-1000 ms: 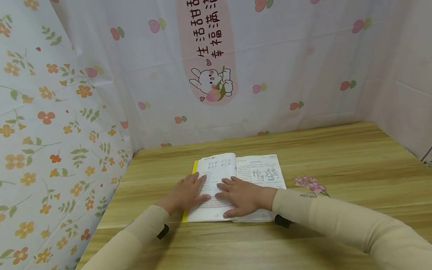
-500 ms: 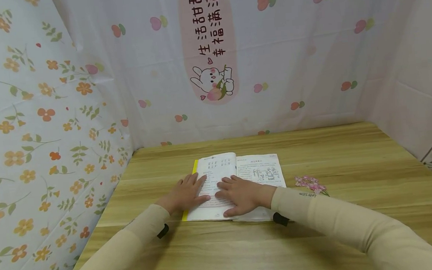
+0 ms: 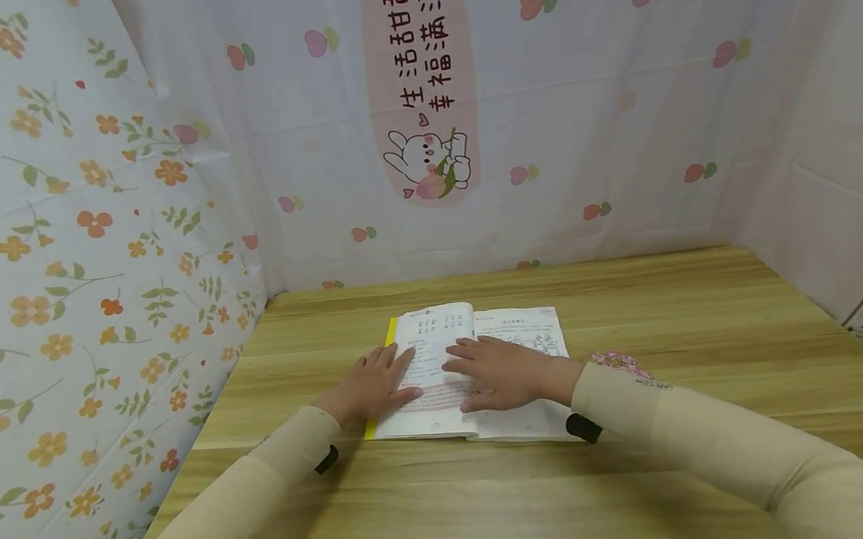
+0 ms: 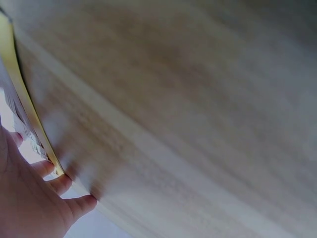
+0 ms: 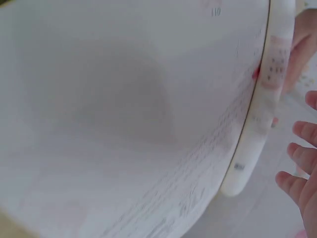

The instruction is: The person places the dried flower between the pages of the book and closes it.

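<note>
An open book [image 3: 427, 423] lies on the wooden table, a strip of its yellow cover showing along the left edge. My left hand [image 3: 374, 385] rests on the left page with fingers spread; in the left wrist view its fingertips [image 4: 86, 202] reach past the yellow cover edge [image 4: 30, 106]. Over the fold and the right page, my right hand [image 3: 508, 373] is spread out, holding nothing. The right wrist view has its fingers [image 5: 303, 157] apart from the curved left page, with the right page [image 5: 94, 104] filling much of the picture. Printed text and a line drawing show on the pages.
Pink flowers [image 3: 618, 362] lie on the table [image 3: 448, 510] to the right of the book, partly covered by my right sleeve [image 3: 682, 419]. Black wrist devices [image 3: 584, 427] sit under both wrists. Patterned cloth [image 3: 588, 142] hangs behind the table and along its left side.
My right hand has lifted from the left page and moved right, over the fold; its sleeve now overlaps the flowers. The left hand has stayed in place.
</note>
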The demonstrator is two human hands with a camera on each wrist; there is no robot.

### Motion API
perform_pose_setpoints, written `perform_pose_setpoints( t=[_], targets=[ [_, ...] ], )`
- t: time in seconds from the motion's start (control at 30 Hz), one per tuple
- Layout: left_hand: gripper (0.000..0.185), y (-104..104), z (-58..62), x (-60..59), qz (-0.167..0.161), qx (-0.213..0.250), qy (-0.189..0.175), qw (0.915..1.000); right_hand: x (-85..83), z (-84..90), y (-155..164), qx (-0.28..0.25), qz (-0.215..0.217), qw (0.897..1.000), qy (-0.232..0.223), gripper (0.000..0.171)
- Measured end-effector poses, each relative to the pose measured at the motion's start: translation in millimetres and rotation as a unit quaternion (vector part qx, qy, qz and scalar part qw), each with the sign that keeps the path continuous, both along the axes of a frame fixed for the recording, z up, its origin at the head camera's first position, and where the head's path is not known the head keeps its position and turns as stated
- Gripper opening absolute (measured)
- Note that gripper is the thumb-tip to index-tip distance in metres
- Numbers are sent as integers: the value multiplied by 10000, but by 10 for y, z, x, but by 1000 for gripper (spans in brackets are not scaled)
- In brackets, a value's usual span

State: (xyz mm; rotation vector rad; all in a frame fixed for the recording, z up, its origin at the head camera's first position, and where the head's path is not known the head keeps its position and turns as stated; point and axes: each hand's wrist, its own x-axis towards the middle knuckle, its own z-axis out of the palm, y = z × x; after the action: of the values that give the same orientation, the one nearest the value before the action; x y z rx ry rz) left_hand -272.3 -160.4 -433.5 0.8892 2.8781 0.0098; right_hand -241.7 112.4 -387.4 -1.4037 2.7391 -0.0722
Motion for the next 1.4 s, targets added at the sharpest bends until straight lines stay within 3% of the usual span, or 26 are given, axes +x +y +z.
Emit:
perform_pose_setpoints(
  t=[0.23,0.57,0.7,0.83,1.0,1.27,1.4],
  targets=[
    [79,-5,-2,-4,-37,59,19,10000,-29,73,417,-690,-618,9957,-71,62],
    [79,31,61,15,1,1,-85,10000,20,101,1031,-1529,-1441,9769,-377,60],
    [79,9,46,3,-94,57,0,9999,94,110,1308,-2127,-1977,9522,-948,59],
    [77,20,79,12,-74,28,17,10000,135,69,1573,-2667,-2290,9300,-1076,55],
    [78,34,90,17,70,-123,-98,9999,167,-30,1815,-3122,-2492,9103,-1087,49],
    [78,13,35,12,-48,-89,-96,9999,234,-254,2070,-3217,-3296,8747,-1509,52],
    [79,11,22,8,-16,-57,-131,9999,278,-355,2145,-3146,-3510,8665,-1644,54]
  ],
)
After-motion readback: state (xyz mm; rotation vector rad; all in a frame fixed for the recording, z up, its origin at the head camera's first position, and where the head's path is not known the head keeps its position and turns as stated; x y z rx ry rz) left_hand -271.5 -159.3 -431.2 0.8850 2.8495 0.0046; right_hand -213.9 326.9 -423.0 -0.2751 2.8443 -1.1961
